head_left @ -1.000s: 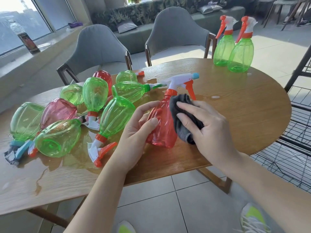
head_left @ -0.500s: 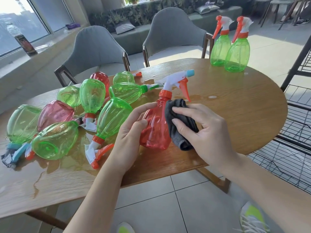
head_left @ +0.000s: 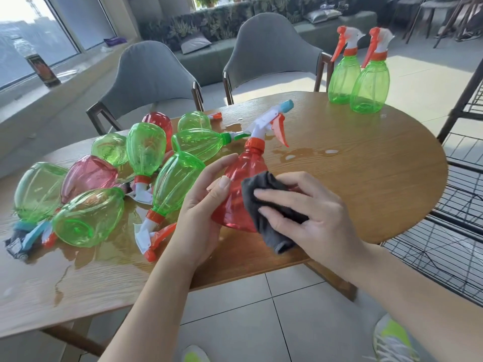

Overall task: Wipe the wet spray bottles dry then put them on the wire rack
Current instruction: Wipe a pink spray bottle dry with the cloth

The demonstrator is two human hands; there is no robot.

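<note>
Over the wet wooden desk (head_left: 352, 178), near grey chairs (head_left: 269, 56), the left hand (head_left: 201, 205) grips a red spray bottle (head_left: 240, 184) while the right hand (head_left: 313, 218) presses a dark cloth (head_left: 264, 205) against it.

Oval wooden surface (head_left: 366, 194), wet in patches; heap of green and red bottles (head_left: 146, 173) lying at left, two upright green bottles (head_left: 358, 74) at far right edge

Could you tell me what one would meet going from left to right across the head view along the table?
Pile of lying bottles → left hand → red bottle → grey cloth → right hand → two upright green bottles → wire rack.
</note>
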